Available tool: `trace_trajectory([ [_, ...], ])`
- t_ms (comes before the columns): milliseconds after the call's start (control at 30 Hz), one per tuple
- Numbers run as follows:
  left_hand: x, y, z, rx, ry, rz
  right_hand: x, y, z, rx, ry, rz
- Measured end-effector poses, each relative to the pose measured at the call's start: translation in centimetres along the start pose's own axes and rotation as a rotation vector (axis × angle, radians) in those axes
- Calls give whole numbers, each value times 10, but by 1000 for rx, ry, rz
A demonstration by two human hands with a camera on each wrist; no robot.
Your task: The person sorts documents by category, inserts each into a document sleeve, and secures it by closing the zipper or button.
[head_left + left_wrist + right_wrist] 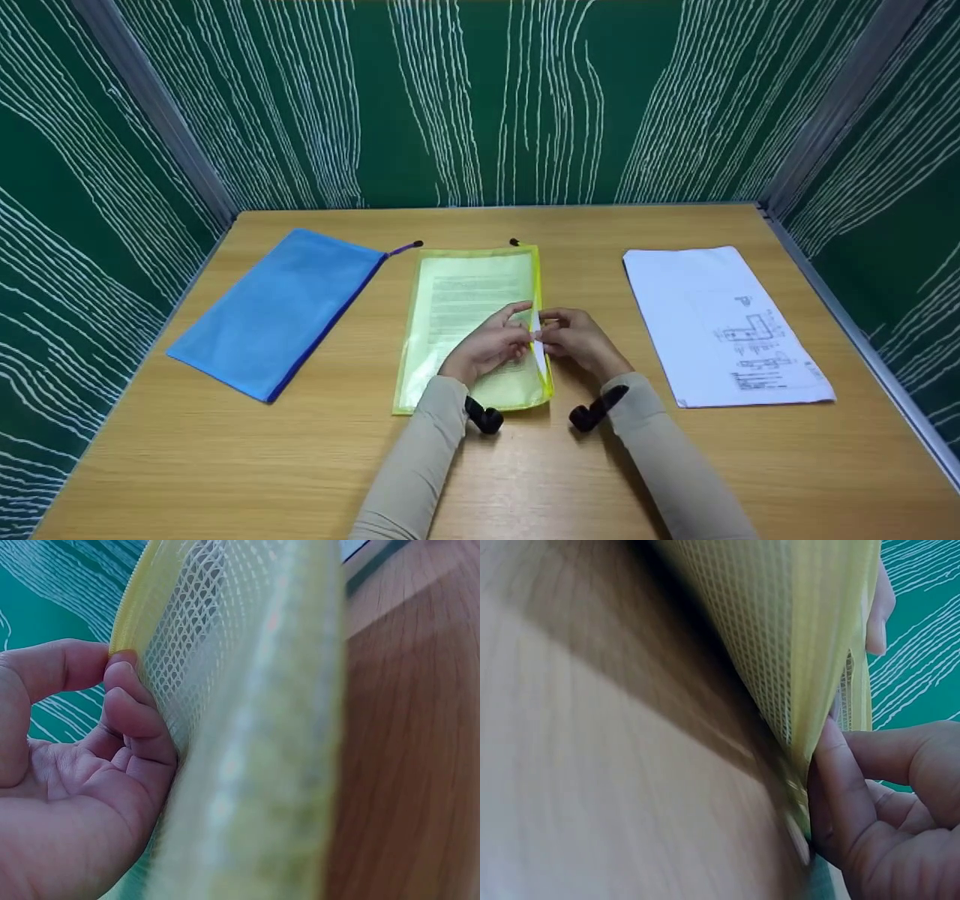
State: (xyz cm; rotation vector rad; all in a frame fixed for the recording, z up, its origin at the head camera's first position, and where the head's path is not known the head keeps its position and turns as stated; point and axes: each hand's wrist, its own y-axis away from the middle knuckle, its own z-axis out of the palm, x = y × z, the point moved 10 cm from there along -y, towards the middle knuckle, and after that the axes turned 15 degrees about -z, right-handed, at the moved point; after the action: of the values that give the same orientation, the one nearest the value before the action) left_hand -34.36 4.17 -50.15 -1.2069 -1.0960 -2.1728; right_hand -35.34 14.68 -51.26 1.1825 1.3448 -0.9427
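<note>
A yellow mesh zipper pouch (469, 262) lies in the middle of the table, with a printed sheet showing through its front. Its right side is parted, and a strip of white paper (539, 355) shows in the gap. My left hand (487, 349) lies over the pouch's right half; thumb and forefinger pinch the zipper edge (122, 615), seen closely in the left wrist view. From the right, my right hand (583, 341) pinches the opposite edge of the opening. In the right wrist view its fingertips (832, 739) grip the yellow border.
To the left lies a blue zipper pouch (277, 307), slanted, its purple pull pointing toward the yellow one. A stack of white paper (682, 322) with a technical drawing lies on the right. Green walls with white lines (480, 105) enclose the wooden table (300, 465).
</note>
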Motion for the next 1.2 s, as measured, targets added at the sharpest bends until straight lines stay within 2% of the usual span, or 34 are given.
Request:
trace_trajectory([
  [333,-4,-1,-1,6,-10,-17,-5,5,3,-4,4,9],
  [600,-4,-1,1,4,-16,-14,1,2,1,3,37,27],
  [1200,-9,-4,-1,14,-23,-28,-1,3,4,-58,47,-16],
])
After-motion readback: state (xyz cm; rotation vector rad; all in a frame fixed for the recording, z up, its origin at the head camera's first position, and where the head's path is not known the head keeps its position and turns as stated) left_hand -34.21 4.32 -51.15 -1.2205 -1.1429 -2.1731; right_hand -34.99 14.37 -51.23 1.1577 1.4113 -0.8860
